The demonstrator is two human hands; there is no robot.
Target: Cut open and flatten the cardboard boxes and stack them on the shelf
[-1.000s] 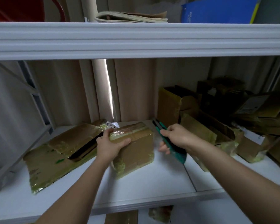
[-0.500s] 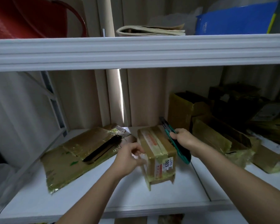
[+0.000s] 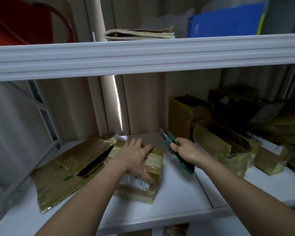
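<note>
Two hands: left [image 3: 136, 159] flat on box [image 3: 143, 178], right [image 3: 186, 150] gripping cutter [image 3: 175, 150] pointing away

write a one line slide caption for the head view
Left hand presses a taped cardboard box on the white shelf; right hand grips a green box cutter.

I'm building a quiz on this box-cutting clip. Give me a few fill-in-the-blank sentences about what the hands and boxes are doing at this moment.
1. The right hand grips a ____ utility knife.
2. The left hand rests on top of the small taped box, which bears a white ____.
3. The flattened cardboard lies to the ____ of that box on the shelf.

Missing words: green; label; left
</note>
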